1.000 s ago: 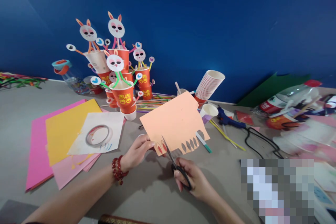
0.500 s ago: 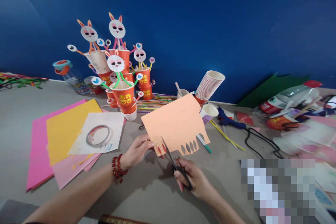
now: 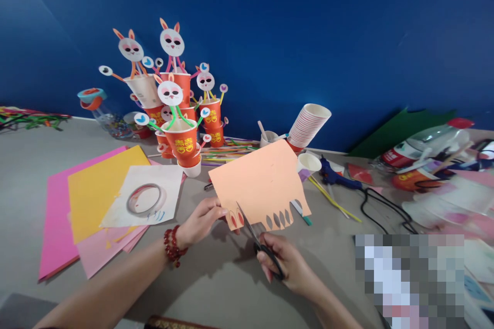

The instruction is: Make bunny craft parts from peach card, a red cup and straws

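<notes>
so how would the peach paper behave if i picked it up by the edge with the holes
The peach paper is probably light and fairly stiff, since it spreads almost flat from the left hand near one corner. Its edge with the narrow holes looks weakened, so it may bend or tear if pinched there.

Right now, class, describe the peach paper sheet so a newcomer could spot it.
Below the dark blue wall, find the grey table. Above it, the left hand pinches a roughly rectangular peach paper sheet near its lower left corner. Unlike the bright pink paper sheet and yellow paper sheet to its left, it has leaf-shaped cut-outs along its near edge.
</notes>
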A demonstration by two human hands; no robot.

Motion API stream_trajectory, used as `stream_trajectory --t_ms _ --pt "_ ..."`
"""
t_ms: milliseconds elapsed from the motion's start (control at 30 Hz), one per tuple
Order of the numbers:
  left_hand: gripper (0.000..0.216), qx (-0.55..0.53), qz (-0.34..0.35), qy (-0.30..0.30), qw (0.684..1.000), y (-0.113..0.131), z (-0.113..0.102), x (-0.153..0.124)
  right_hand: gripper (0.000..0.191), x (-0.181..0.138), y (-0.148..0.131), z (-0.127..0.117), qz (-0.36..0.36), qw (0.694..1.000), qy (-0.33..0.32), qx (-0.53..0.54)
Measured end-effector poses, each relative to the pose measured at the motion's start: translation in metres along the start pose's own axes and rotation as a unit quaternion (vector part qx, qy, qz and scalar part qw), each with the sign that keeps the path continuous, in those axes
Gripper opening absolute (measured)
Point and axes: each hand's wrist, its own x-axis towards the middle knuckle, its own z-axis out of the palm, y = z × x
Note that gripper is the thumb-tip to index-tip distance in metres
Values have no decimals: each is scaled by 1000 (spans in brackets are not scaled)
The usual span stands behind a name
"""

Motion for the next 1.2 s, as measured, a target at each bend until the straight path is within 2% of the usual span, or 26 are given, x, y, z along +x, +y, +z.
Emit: stream_trajectory --t_ms 267,500,800,967,1200 --pt "36 -4 11 4 1000 -2 -1 0 60 0 1 -2 17 1000 -3 12" --pt "37 -7 3 -22 1000 3 -1 1 62 0 2 -2 35 999 0 32" --pt "36 -28 3 -31 999 -3 -4 0 62 1 -2 -5 67 996 -14 50" --pt "34 -32 -4 -38 999 -2 -5 1 62 1 -4 -10 70 996 -39 36" --pt "36 -33 -4 -50 998 0 -6 1 64 2 -8 -10 61 997 -28 48"
